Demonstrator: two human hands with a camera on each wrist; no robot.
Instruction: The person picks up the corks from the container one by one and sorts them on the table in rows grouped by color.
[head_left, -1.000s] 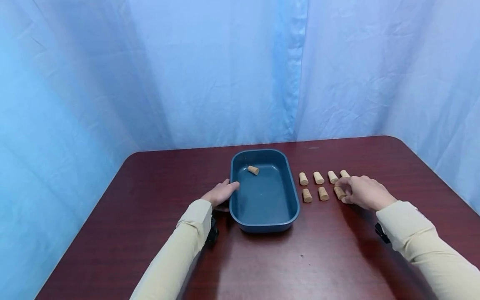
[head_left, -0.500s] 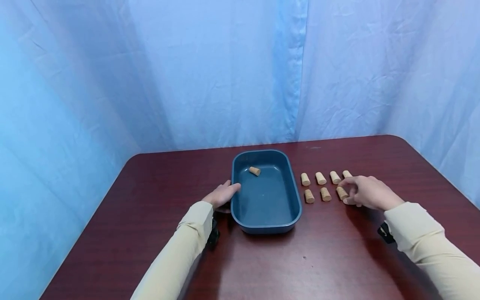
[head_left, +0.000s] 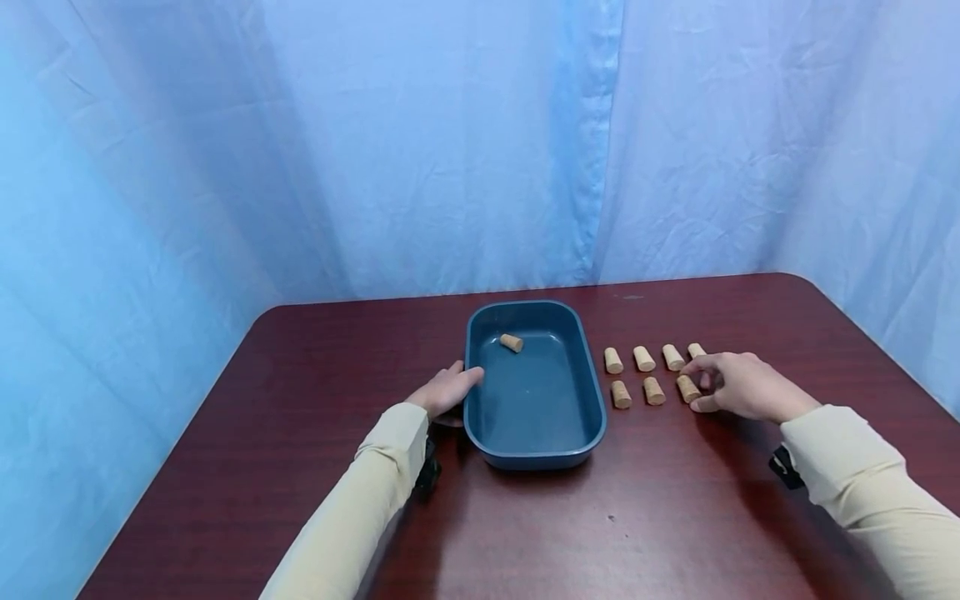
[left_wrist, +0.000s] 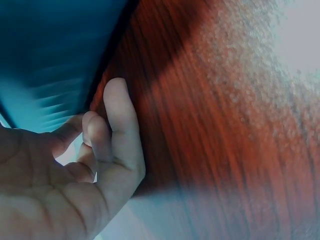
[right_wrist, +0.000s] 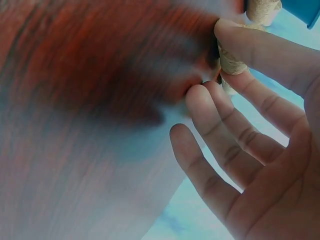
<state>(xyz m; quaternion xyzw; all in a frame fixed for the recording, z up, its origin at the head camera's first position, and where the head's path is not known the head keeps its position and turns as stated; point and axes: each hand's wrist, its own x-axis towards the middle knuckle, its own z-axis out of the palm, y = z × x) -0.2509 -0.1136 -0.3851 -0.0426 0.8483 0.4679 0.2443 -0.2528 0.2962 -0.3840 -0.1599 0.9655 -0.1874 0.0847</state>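
Note:
A tapered cork stopper (head_left: 688,389) lies at the right end of the front row, pinched by my right hand (head_left: 746,387) between thumb and index finger. In the right wrist view this cork (right_wrist: 231,62) shows between those two digits, and the other fingers bend loosely beside it. My left hand (head_left: 447,390) grips the left side of a deep blue rectangular dish (head_left: 531,458), thumb over the rim. Its fingers (left_wrist: 122,110) curl low against the outer wall in the left wrist view. Inside the dish, one cork (head_left: 512,342) lies near the far left corner.
Two more front-row corks (head_left: 621,395) (head_left: 654,391) stand between the dish and my right hand. Behind them runs a row of several paler corks (head_left: 643,358), its right end close to my knuckles. The dark red table (head_left: 337,350) ends at a blue curtain (head_left: 450,150).
My right hand has shifted slightly right, and more of the cork shows between thumb and index finger. The left hand keeps its place on the dish; the whole view has drifted a little.

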